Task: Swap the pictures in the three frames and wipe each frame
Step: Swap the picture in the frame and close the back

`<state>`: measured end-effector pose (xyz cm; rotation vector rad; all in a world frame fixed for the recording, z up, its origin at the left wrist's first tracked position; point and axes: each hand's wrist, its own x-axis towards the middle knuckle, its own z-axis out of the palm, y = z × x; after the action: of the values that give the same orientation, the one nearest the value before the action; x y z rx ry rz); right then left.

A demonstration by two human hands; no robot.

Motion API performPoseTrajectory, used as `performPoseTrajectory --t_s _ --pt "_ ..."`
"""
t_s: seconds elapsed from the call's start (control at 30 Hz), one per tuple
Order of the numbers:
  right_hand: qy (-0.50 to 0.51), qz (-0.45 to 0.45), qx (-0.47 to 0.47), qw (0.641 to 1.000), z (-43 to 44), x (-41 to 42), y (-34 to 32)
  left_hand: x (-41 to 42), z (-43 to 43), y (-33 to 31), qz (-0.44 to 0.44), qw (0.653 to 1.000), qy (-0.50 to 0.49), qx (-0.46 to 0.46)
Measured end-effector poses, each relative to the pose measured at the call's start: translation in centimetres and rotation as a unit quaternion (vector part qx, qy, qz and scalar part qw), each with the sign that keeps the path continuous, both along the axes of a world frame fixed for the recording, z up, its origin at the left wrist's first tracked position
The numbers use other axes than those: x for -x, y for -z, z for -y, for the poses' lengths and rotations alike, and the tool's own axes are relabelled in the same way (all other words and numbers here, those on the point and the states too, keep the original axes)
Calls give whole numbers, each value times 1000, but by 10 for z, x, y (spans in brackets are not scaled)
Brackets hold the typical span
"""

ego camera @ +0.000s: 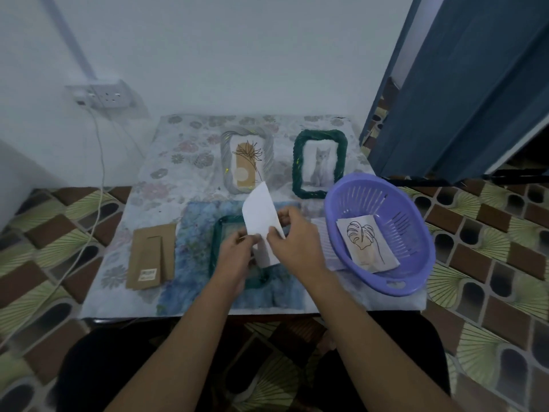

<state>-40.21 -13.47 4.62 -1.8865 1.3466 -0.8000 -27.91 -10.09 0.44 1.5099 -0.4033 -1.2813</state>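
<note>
Landmark: purple basket (330,210), at the table's (142,203) right edge.

- Left grip (234,254) and right grip (292,242) are just left of the basket, both up over the table and touching each other.
- Both grips are clamped on one white sheet (261,215). The left pinches its lower edge. The right has thumb and fingers curled round its right side.
- The sheet is tilted, with its top corner pointing away from the person. The blank side faces the camera.
- Under the grips, left of the basket, a dark green frame (217,233) lies flat on a blue cloth (193,233). The hands cover most of it.
- Inside the basket a leaf picture (367,242) lies flat against the slatted bottom.
- A striped white sheet (326,245) pokes out from under the basket's left side.
- Just behind the basket a second green frame (298,165) holds a cat picture (320,168).
- Further left of that one is a grey frame (227,156) with a brown flower picture (246,166).
- Well left of the basket, past the blue cloth, a brown cardboard backing (150,257) lies stand side up.
- Far left of the basket a wall socket (107,96) has a white cable (101,162) hanging down.
- Behind the basket on the right is a blue curtain (463,99).
</note>
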Motion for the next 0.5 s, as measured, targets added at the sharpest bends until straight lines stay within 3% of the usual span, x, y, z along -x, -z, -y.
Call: performPoseTrajectory --t_s 0.13,0.27,0.5 --pt "11 -21 -59 998 -8 -20 33 -31 -16 15 178 983 -34 -15" --pt "37 -29 -116 992 -11 -35 59 -50 -24 25 353 935 4 -35" --pt "38 -81 -141 986 -1 -49 81 -67 -17 50 433 896 46 -82"
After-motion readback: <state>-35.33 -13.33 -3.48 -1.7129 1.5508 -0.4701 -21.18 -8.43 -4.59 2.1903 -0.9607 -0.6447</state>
